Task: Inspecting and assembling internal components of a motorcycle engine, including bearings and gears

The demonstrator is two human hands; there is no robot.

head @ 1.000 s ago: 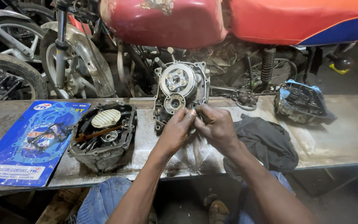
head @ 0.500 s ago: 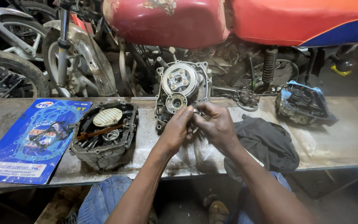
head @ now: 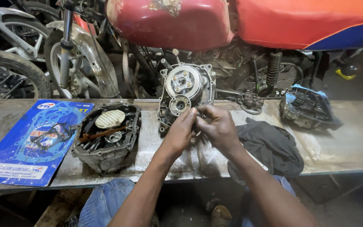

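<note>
Two hands meet at the near edge of the engine case (head: pixel 184 94), which stands upright at the tabletop's (head: pixel 349 147) far side. My left hand (head: pixel 180 131) and right hand (head: pixel 217 126) pinch something small between them; I cannot tell what. Its clutch side lies exposed, the cover (head: pixel 106 136) off to the left, the gasket pack (head: pixel 34 141) unopened, so reassembly looks undone.

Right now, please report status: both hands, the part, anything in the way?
Left hand and right hand together at the engine case, pinching something small, unclear what. Case stands upright on bench. Dark cloth beside right wrist.
</note>
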